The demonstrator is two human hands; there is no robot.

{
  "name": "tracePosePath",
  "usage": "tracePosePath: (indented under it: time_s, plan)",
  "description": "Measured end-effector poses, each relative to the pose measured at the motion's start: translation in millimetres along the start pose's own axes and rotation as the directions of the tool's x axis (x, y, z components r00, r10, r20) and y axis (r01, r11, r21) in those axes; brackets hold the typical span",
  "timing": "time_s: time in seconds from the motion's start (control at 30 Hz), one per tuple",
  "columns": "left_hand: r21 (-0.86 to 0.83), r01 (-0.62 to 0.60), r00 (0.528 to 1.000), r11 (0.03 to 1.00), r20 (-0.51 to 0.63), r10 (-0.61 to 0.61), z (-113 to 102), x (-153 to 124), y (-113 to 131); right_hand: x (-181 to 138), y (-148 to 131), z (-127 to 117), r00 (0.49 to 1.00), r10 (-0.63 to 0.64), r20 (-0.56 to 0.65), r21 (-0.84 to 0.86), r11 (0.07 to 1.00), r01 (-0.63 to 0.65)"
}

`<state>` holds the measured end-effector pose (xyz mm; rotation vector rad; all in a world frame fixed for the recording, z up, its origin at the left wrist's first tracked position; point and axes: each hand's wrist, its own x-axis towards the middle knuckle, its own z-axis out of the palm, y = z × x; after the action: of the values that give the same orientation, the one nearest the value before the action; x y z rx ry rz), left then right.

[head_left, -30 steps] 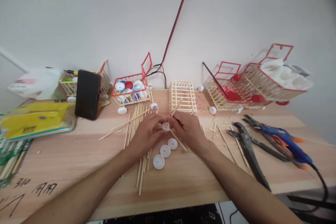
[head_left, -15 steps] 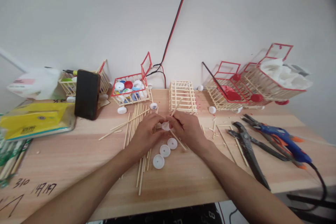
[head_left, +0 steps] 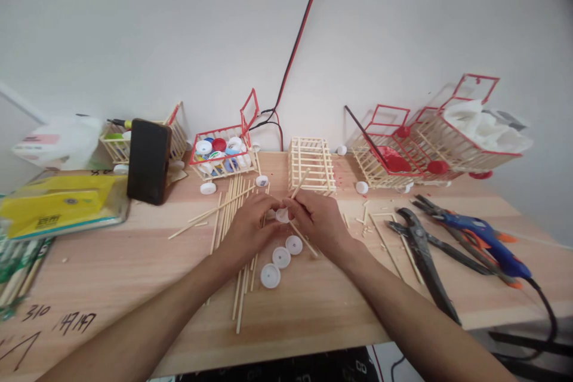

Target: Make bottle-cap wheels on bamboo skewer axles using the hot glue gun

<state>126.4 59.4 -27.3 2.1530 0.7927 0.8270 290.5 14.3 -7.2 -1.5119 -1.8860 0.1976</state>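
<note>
My left hand [head_left: 249,228] and my right hand [head_left: 319,219] meet over the middle of the wooden table [head_left: 134,274]. Between their fingertips is a small white bottle cap [head_left: 282,214], pinched by my left hand. My right hand grips a thin wooden stick [head_left: 301,182] that runs through its fingers toward the cap. Three more white caps [head_left: 281,257] lie in a row just below the hands. Loose wooden sticks [head_left: 233,203] are scattered under and left of my left hand. A bare stick cage [head_left: 311,164] stands just behind the hands.
Pliers [head_left: 423,248] and a blue glue gun [head_left: 486,239] lie at right. Red-trimmed stick carts [head_left: 430,146] stand at the back right; another cart with coloured caps [head_left: 224,152] at back centre-left. A black phone [head_left: 149,160] and a yellow packet [head_left: 58,203] are at left.
</note>
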Motion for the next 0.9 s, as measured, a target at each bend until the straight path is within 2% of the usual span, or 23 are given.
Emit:
tracePosePath:
  time_s: [0.9]
  plan:
    - [0.018,-0.015,1.000,1.000,-0.008,0.015,1.7,0.0,-1.8,-0.3,0.8,1.3,1.000,-0.027,-0.007,-0.002,1.000,0.027]
